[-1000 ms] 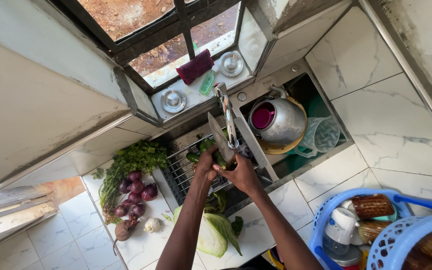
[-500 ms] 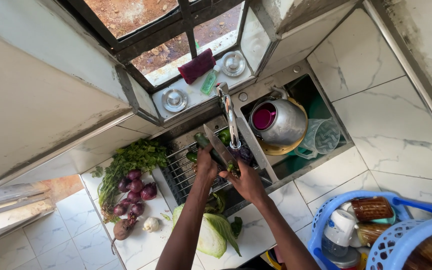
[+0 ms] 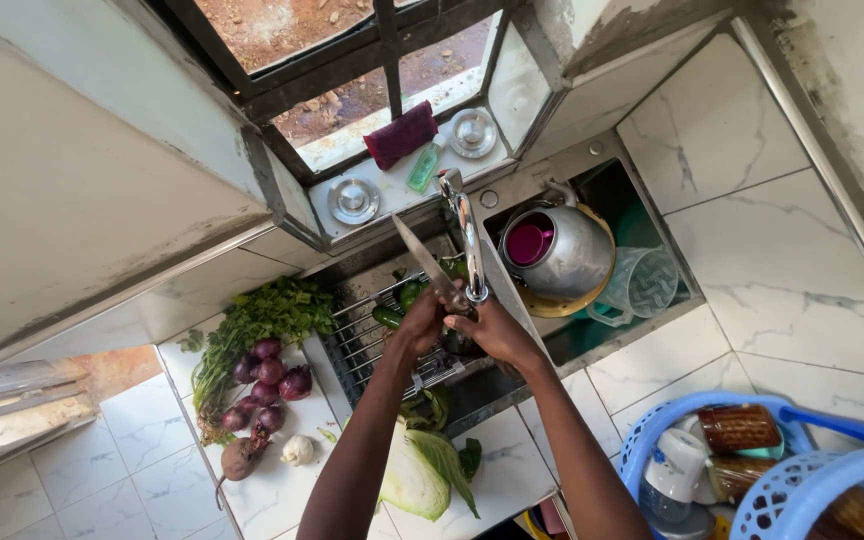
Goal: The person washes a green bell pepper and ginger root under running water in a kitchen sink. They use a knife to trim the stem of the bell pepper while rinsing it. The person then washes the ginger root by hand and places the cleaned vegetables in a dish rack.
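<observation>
The knife blade (image 3: 420, 258) in my left hand (image 3: 420, 322) is bare, shiny metal, as is the polished tap (image 3: 466, 232) above my right hand (image 3: 492, 330). A dull metal kettle (image 3: 570, 252) sits in the steel sink (image 3: 592, 340). Glossy marble-look tiles (image 3: 752, 240) cover the counter. The baskets (image 3: 812, 490) are blue plastic. Red onions (image 3: 270, 372) have smooth, shiny skins.

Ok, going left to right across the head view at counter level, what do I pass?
Red onions → garlic bulb → cabbage → metal kettle → clear plastic jug → blue baskets.
</observation>
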